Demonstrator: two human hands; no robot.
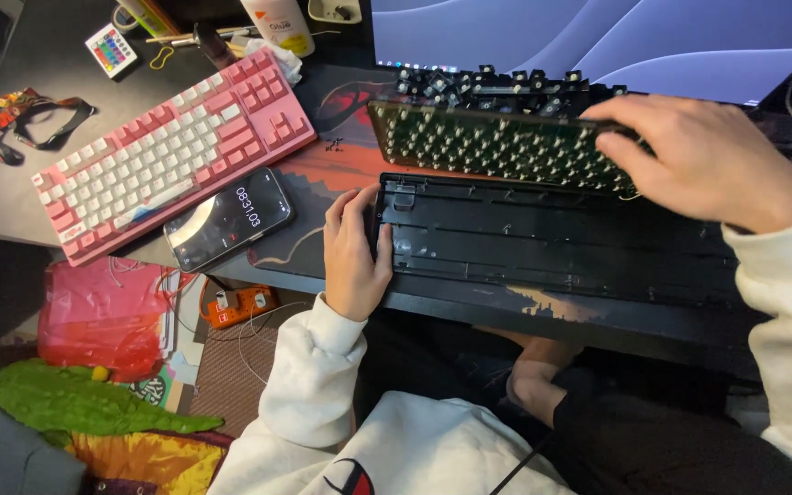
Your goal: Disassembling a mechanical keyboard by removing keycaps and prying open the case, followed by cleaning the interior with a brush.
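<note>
- The right hand [703, 160] grips the right end of the circuit board [497, 147], tilted up on its long edge.
- The left hand [355, 247] clasps the left end of the black keyboard case [552, 238].
- Board and case both run left to right, the board just behind the case and below the monitor [598, 37].

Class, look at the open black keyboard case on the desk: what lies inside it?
The case holds only bare black ribs and moulded compartments. The left hand covers its left edge, and the right hand hides part of the lifted circuit board behind.
</note>
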